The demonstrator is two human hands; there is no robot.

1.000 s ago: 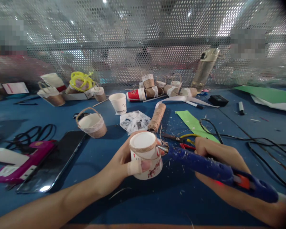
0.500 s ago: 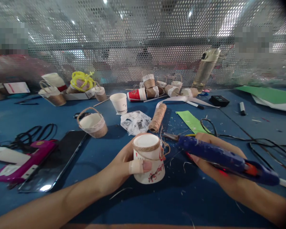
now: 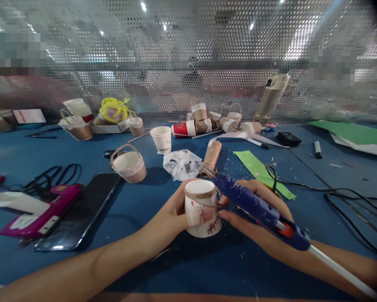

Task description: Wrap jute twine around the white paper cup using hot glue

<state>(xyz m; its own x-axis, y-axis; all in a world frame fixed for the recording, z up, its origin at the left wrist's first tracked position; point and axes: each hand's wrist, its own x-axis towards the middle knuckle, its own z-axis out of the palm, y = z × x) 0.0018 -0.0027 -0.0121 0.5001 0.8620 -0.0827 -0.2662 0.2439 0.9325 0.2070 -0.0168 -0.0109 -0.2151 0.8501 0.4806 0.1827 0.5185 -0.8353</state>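
My left hand [image 3: 171,212] is wrapped round an upturned white paper cup [image 3: 202,208] that stands on the blue table, with jute twine wound around its top. My right hand [image 3: 254,218] grips a blue hot glue gun [image 3: 257,207], its nozzle pointing up and left past the cup's far side. The fingertips of that hand touch the cup's right side at the twine. A white glue stick [image 3: 342,270] sticks out of the gun's back.
A jute twine spool [image 3: 211,157], crumpled plastic [image 3: 182,163], a small twine basket [image 3: 129,164] and a plain cup [image 3: 162,138] lie beyond. A phone [image 3: 81,209] and pink case [image 3: 40,212] sit left. Green paper [image 3: 257,167] and black cables [image 3: 348,197] lie right. Perforated metal screen behind.
The right hand has brought the glue gun left and closer, its nozzle swinging up past the cup, and its fingers now touch the cup. The cup shifted slightly right.
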